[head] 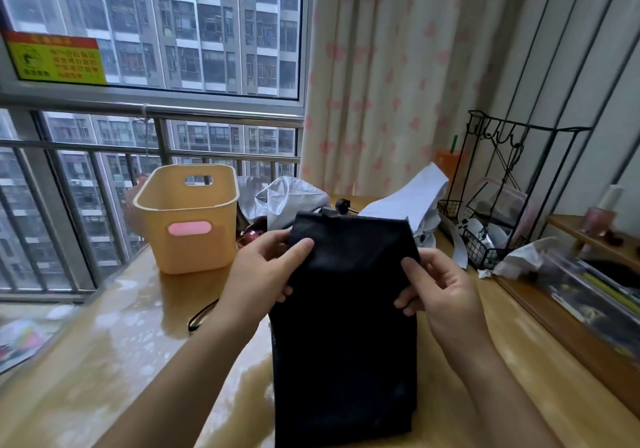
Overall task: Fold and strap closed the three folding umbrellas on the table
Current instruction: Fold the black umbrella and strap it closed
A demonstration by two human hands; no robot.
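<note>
A black folding umbrella (346,326) is held upright over the wooden table (104,361), its dark canopy cloth flattened into a wide panel facing me. My left hand (266,267) pinches the cloth's upper left edge. My right hand (440,291) grips the upper right edge. A black round tip (343,205) shows above the cloth. Behind it lie a silver-grey umbrella (291,198) and a white one (408,201), both loose and unfolded. A black wrist loop (202,316) lies on the table at the left.
A yellow plastic basket (188,219) with a pink label stands at the back left. A black wire rack (498,205) with small items sits at the right, beside a low wooden shelf (588,236) and crumpled paper (523,257). Window railing and a curtain stand behind.
</note>
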